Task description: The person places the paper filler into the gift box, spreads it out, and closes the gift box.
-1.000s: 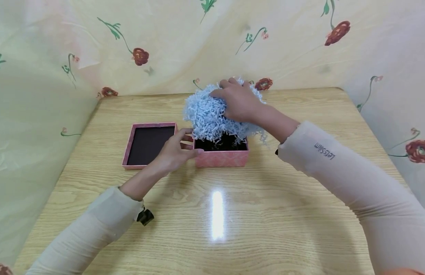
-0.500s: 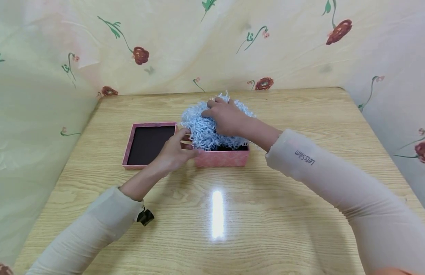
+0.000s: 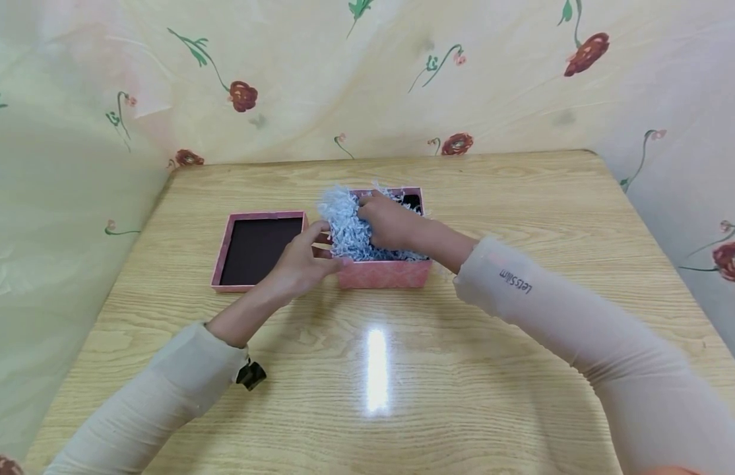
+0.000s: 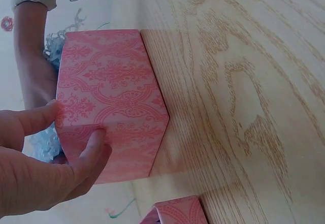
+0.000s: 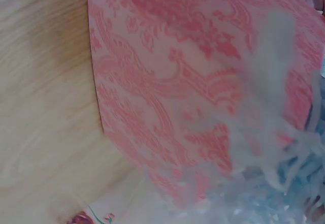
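The pink patterned box (image 3: 384, 274), uncovered, stands on the table with light blue shredded paper (image 3: 346, 227) in it. Some paper bulges over its back left rim, and dark inside shows at the back right. My left hand (image 3: 300, 262) grips the box at its front left corner; in the left wrist view the thumb lies at the rim and the fingers on the side wall. My right hand (image 3: 393, 222) is down in the box, its bent fingers sunk in the paper and their tips hidden. Blurred strands cross the box wall in the right wrist view.
Left of the box lies its pink lid (image 3: 259, 252), inside up with a dark lining. Both stand on a wood-grain table (image 3: 462, 396), with a flowered cloth (image 3: 308, 72) hanging behind and at the sides. A black clip-like piece (image 3: 251, 375) hangs at the left cuff.
My right hand has come down with the shredded paper from above the box into it. The paper sits lower and the back rim now shows. My left hand has stayed at the box.
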Demonstrator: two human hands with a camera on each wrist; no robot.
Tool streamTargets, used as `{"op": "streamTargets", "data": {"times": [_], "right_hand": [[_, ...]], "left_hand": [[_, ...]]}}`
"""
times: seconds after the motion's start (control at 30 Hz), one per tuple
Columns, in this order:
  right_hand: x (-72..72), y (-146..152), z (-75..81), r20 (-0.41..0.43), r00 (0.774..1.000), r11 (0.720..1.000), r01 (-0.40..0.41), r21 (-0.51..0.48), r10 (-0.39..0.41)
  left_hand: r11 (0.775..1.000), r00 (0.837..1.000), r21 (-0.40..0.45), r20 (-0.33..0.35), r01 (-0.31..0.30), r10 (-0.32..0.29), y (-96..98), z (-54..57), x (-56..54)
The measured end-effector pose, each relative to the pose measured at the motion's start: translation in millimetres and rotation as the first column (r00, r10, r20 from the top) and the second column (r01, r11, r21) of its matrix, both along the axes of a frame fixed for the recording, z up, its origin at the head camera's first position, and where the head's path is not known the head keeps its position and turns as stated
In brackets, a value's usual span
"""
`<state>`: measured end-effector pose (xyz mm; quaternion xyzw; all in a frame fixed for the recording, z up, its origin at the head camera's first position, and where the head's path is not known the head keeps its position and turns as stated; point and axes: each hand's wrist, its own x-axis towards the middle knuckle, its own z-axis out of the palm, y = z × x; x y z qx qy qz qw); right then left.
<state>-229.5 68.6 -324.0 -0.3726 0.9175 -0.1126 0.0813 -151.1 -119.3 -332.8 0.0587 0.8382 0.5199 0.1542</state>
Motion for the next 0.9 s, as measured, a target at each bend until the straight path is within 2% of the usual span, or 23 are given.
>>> {"op": "streamTargets", "data": {"times": [0.17,0.3,0.47,0.7,0.9], "right_hand": [[-2.8,-1,-5.2,0.072,0.997,1.000,0.004,-0.002,-0.004],[-4.3,-2,-7.8,0.121,0.993,0.999,-0.008,0.053,0.002],[-6.1,0,-9.4,0.200,0.979,0.994,0.007,0.106,-0.028],[-6.4,1,-9.9,0.228,0.973,0.977,-0.008,0.214,-0.042],[-3.6,2,2.2,0.201,0.977,0.961,0.017,0.275,-0.075]], "left_hand": [[1.000,1.000,0.015,-0.002,0.001,-0.001,-0.4,0.0,-1.0],[1.000,1.000,0.023,-0.005,0.004,-0.003,-0.6,-0.4,-1.9],[1.000,1.000,0.027,-0.016,0.009,-0.009,-0.1,-0.4,-2.2],[0.999,1.000,0.038,-0.007,-0.001,0.001,1.6,-0.5,-2.8],[1.000,1.000,0.025,-0.009,-0.003,0.003,1.3,-0.5,-4.0]]}}
